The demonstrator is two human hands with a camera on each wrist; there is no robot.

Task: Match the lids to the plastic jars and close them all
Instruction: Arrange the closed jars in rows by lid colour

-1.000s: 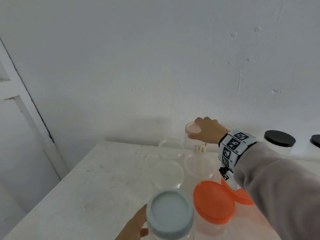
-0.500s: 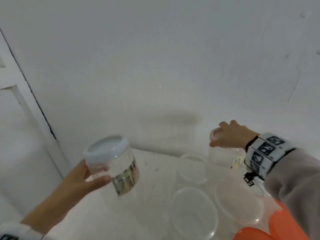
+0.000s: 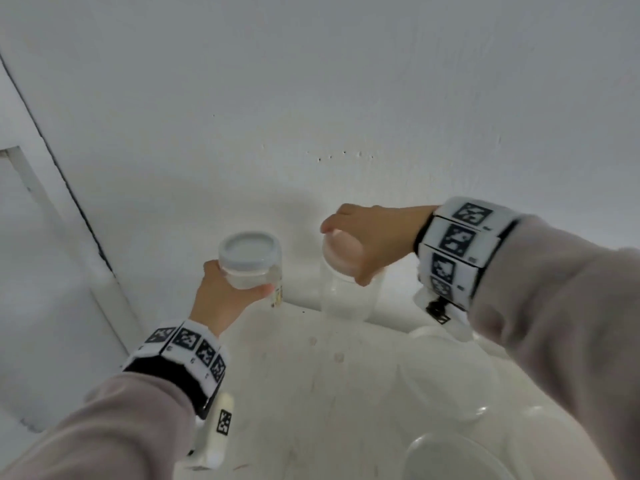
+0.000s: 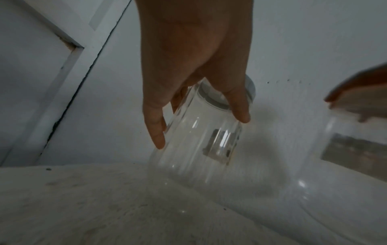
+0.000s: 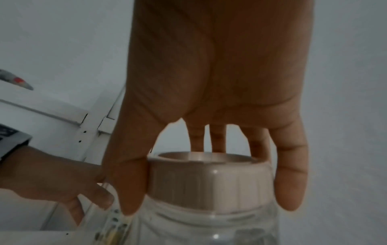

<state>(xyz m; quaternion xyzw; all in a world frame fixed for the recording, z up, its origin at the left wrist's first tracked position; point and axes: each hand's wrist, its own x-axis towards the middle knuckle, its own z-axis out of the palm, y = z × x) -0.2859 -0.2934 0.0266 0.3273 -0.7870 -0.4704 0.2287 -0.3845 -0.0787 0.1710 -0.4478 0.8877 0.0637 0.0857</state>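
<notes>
My left hand grips a clear ribbed jar closed with a pale grey-blue lid, just above the back of the white table; the jar tilts in the left wrist view. My right hand grips from above the pale pink lid of a second clear jar, to the right of the first, close to the wall. A label shows on each jar.
Several clear open containers stand at the lower right of the table, one rim near the bottom edge. A white wall rises just behind the jars. A white door frame runs down the left.
My left hand has carried the grey-lidded jar from the front of the table up and across to the back, beside the pink-lidded jar. My right hand stays on the pink lid. The view has shifted left.
</notes>
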